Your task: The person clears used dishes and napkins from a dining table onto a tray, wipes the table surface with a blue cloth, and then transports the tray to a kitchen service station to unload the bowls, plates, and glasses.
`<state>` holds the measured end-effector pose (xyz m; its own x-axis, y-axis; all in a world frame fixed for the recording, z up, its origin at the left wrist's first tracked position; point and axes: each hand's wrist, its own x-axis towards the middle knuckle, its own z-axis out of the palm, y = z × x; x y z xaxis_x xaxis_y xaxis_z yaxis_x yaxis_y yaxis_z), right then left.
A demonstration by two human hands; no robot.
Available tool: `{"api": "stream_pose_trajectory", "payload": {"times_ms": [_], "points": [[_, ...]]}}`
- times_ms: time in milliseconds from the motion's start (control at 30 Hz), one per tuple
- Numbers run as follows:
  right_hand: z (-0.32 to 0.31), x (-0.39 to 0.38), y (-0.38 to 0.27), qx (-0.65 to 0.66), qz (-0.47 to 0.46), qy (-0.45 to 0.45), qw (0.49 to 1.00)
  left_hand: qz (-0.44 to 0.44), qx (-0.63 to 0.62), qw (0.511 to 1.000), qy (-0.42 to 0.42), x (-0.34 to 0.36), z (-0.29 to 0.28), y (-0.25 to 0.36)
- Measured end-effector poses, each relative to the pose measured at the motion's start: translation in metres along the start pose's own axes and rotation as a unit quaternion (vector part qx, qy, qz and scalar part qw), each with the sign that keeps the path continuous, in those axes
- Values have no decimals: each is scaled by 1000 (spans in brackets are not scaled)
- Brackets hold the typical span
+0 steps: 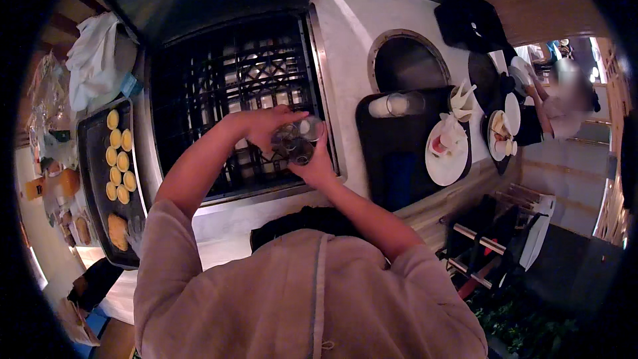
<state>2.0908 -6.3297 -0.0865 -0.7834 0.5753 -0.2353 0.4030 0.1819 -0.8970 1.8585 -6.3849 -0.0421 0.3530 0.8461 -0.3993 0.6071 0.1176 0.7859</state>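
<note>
Over a black lattice dish rack [206,86], I hold a cluster of clear drinking glasses [292,145] between both hands. My left hand [269,125] curls round their far left side. On the near right side, the fingers of my right hand [318,165] wrap against the glasses. One glass end shows as a pale disc near my right fingertips. How many glasses there are I cannot tell, as they overlap. The rack sits in a metal-edged bay, with pale shapes showing through its grid.
Left of the rack lies a dark baking tray [96,179] with several small yellow cups and a brown piece. To the right, a black tray [375,139] bears a tumbler [405,103] and a white plate [435,169] with napkins. A round opening [409,60] lies beyond; a co-worker [561,103] handles plates far right.
</note>
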Motion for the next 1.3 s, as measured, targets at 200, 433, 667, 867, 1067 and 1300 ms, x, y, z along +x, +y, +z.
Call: {"api": "stream_pose_trajectory", "payload": {"times_ms": [200, 433, 667, 867, 1067, 1300], "points": [[6, -2, 13, -19, -8, -2, 1000, 11, -5, 999, 31, 7, 16, -17], [-16, 3, 19, 11, 67, -100, 993, -19, 20, 997, 74, -3, 21, -13], [-77, -39, -4, 41, 66, -75, 994, -58, -73, 971, 222, -12, -36, 14], [-130, -91, 20, 13, 80, -22, 996, -44, 41, 878, 476, 49, -21, -16], [-182, -120, 23, 47, 108, 6, 993, -190, 61, 871, 449, 59, 10, -45], [-253, -87, 46, 49, 82, 64, 993, -103, 149, 820, 543, 80, 2, 35]]}}
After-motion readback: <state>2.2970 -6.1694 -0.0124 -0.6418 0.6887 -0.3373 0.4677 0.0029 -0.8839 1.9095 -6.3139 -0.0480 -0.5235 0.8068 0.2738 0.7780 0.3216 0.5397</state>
